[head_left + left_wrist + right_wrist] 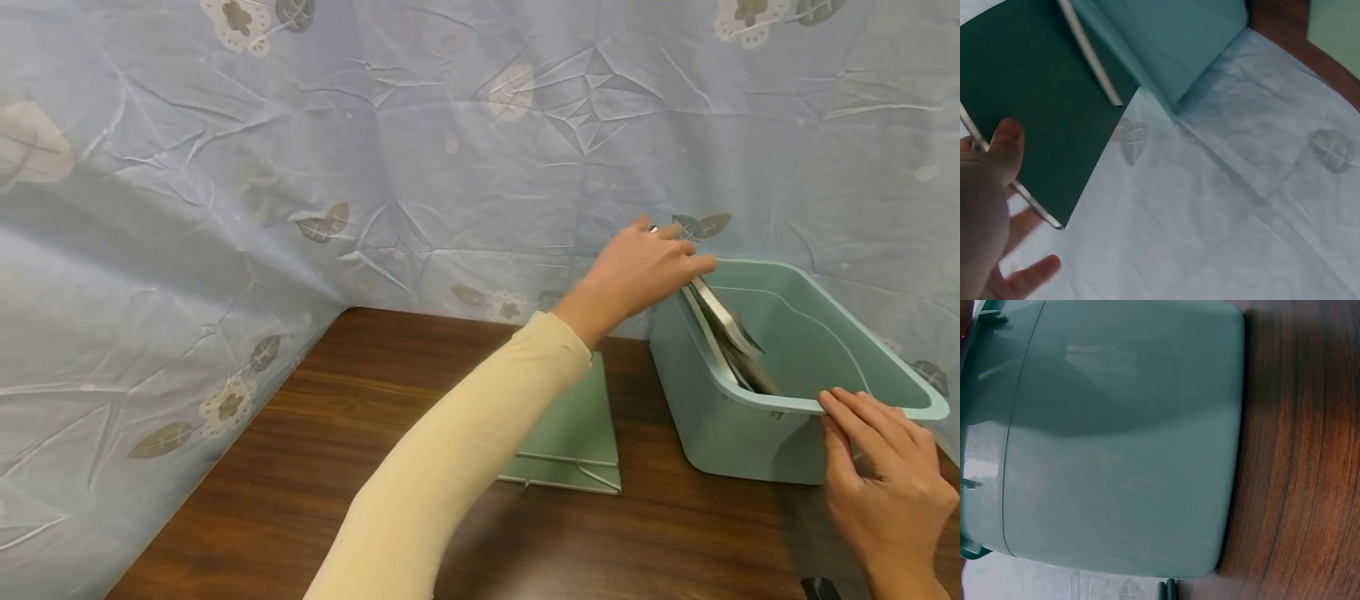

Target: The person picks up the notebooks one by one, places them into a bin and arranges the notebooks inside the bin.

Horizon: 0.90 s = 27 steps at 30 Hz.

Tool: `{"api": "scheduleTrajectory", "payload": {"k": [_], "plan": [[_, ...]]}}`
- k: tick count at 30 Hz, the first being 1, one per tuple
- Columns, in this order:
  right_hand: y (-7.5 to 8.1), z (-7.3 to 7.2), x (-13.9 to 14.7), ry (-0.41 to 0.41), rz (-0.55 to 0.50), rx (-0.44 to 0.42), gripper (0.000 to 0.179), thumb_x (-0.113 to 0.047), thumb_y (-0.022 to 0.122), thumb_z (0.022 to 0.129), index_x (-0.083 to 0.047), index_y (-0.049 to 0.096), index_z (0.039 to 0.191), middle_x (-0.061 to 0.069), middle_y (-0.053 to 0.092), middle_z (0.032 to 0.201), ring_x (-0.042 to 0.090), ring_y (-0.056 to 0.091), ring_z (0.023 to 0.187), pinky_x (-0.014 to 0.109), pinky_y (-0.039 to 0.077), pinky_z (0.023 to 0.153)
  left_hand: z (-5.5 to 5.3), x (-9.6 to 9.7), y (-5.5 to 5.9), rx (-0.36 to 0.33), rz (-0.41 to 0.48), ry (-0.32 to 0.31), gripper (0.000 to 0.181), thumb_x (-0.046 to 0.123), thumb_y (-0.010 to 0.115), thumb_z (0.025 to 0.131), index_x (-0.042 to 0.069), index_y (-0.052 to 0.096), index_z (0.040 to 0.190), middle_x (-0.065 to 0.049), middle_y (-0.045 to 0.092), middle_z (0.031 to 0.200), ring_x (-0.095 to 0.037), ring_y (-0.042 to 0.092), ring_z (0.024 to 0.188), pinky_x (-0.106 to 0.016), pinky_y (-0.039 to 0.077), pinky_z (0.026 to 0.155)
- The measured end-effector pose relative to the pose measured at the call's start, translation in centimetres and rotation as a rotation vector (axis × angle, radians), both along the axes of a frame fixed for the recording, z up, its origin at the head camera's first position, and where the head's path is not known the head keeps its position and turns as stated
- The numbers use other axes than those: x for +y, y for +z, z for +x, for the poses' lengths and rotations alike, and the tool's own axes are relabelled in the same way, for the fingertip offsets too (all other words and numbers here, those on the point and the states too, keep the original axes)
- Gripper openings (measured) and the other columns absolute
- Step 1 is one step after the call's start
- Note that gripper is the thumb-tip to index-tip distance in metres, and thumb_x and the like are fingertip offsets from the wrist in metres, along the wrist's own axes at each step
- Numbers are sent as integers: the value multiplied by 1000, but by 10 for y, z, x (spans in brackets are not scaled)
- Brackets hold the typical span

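Note:
A teal plastic bin (750,442) stands on the right of the table. Over its far left rim, my left hand (648,262) grips a thin dark green notebook (1047,119) with pale edges, thumb on the cover. In the head view its pages (723,317) slant down into the bin, and another pale-edged book appears beside it; the bin's wall hides their lower parts. My right hand (888,475) holds the bin's near rim at the right corner, fingers over the top and thumb outside. The right wrist view shows mostly the bin's outer wall (1122,481).
A light green notebook (577,425) with an elastic band lies on the brown wooden table (300,483) left of the bin, partly behind my left sleeve (450,467). A flowered cloth (465,167) hangs behind. A small black object (819,588) shows at the bottom edge.

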State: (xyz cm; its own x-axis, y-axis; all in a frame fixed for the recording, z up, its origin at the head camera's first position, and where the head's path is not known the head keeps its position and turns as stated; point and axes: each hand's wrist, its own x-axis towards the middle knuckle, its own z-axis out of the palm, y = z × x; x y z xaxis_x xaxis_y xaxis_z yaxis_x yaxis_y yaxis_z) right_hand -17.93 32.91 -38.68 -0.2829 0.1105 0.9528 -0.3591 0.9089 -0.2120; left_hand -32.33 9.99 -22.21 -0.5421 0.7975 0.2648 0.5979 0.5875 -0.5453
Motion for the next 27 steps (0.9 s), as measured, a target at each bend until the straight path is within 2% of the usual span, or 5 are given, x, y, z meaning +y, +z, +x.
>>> {"api": "scheduleTrajectory", "payload": {"k": [3,5,10,16,27], "plan": [[-1,0,1,-3,0,0,22,-11,63,95,-5,74,113,19,71,114,26,61,125,25,36,114,-6,-2,-6,-20,8,27,38,29,42,107,41,43,143,15,49,149,-14,44,140,-44,35,116],[-2,0,2,-7,3,-7,23,-12,63,95,-5,74,114,19,71,114,25,60,125,26,36,115,-8,-3,-9,7,34,18,37,34,40,107,41,43,143,13,46,152,-15,42,142,-44,35,116],[-1,-1,2,-6,1,-2,23,-10,63,95,-5,74,114,19,71,114,27,61,124,26,36,115,-5,-2,-7,55,95,32,51,52,30,105,43,22,154,7,25,164,-18,29,150,-44,33,118],[0,-2,2,-6,3,1,22,-10,63,95,-5,75,113,19,71,115,30,61,123,26,36,114,-1,1,-5,-27,86,112,65,73,18,96,52,-3,154,8,-2,168,-19,9,155,-50,20,123],[1,-1,2,-1,8,-5,23,-11,63,95,-5,74,113,19,71,114,28,61,124,25,36,114,2,-1,-10,-90,103,155,67,78,13,93,55,-12,151,9,-14,167,-20,1,156,-53,14,123]]}}
